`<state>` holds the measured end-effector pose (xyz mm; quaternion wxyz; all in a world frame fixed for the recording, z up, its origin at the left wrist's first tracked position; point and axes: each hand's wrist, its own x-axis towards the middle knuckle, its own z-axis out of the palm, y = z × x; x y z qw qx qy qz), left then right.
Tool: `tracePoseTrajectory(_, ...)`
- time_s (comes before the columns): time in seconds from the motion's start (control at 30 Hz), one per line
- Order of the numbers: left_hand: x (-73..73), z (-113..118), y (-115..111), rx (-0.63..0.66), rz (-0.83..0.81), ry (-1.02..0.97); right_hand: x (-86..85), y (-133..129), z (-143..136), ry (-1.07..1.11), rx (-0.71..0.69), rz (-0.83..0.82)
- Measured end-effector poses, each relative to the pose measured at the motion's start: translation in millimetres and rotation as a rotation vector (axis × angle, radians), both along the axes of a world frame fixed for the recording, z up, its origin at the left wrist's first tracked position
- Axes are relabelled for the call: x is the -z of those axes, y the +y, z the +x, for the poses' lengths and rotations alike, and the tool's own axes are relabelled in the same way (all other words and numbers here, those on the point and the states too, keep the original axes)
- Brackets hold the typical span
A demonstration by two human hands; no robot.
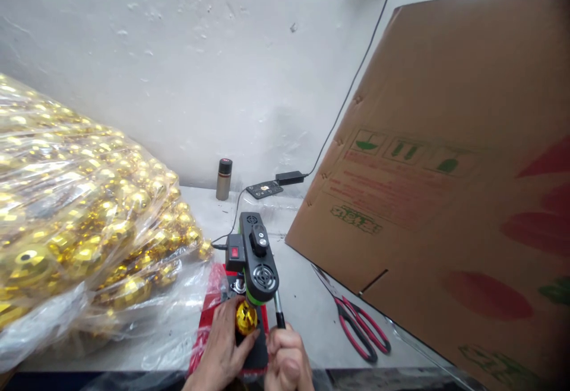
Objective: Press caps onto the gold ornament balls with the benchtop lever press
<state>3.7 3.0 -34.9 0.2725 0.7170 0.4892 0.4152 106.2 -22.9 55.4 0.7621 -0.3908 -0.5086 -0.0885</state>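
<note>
Under the small press (253, 254), our left hand (222, 349) pinches the gold ball (246, 317) while our right hand (287, 358) has its fingers clenched round the lever (279, 314).

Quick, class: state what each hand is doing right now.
Left hand: fingers holding the gold faceted ball under the small press machine.
Right hand: closed around the machine's lever handle.

Both wrists are cut off by the bottom edge of the picture. The lower part of the gold ball (246, 317) is hidden by the fingers of the left hand (221, 346). The handle end of the lever (279, 311) is covered by the right hand (287, 360). The plastic bag (84, 219) is cut off at the left edge, and the cardboard box (445, 201) at the right edge. The green print on the box is too blurred to be read.
</note>
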Motion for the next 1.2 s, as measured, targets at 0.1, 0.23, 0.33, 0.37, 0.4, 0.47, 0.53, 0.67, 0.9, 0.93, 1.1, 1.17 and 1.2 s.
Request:
tracePoseTrajectory(0.1, -1.8, 1, 2, 0.000, 0.000, 0.006, -0.2, 2, -2, 0.018, 0.027, 0.067)
tracePoseTrajectory(0.23, -2.1, 1, 5, -0.019, -0.006, 0.012, -29.1, -1, 7, 0.021, -0.015, 0.028)
tracePoseTrajectory(0.33, 11.9, -7, -4, -0.033, 0.052, 0.028, -64.3, -6, 15, 0.033, -0.126, -0.110)
tracePoseTrajectory(0.37, 19.7, -13, -9, -0.009, 0.100, 0.046, -74.7, -8, 16, 0.018, -0.164, -0.142)
tracePoseTrajectory(0.4, 28.0, -19, -16, 0.023, 0.154, 0.070, -83.2, -10, 15, 0.022, -0.177, -0.161)
tracePoseTrajectory(0.47, 42.4, -36, -29, 0.063, 0.253, 0.127, -92.7, -15, 8, 0.098, -0.146, -0.180)
tracePoseTrajectory(0.53, 46.9, -54, -35, -0.012, 0.305, 0.169, -92.5, -18, -2, 0.221, -0.089, -0.225)
tracePoseTrajectory(0.67, 16.2, -82, 0, -0.224, 0.336, 0.313, -78.4, -19, -12, 0.336, -0.056, -0.261)
tracePoseTrajectory(0.9, -47.6, -71, 128, -0.244, 0.079, 0.463, -70.2, -15, -10, 0.307, -0.047, -0.184)
tracePoseTrajectory(0.93, -50.9, -66, 139, -0.244, 0.045, 0.466, -69.9, -15, -10, 0.335, -0.048, -0.207)
tracePoseTrajectory(1.1, -62.0, -62, 149, -0.218, -0.091, 0.411, -63.6, -13, -4, 0.192, -0.067, -0.113)
tracePoseTrajectory(1.17, -65.8, -68, 134, -0.212, -0.122, 0.346, -62.3, -11, 1, 0.133, -0.071, -0.087)
tracePoseTrajectory(1.2, -67.2, -73, 123, -0.209, -0.136, 0.305, -62.9, -10, 2, 0.118, -0.074, -0.081)
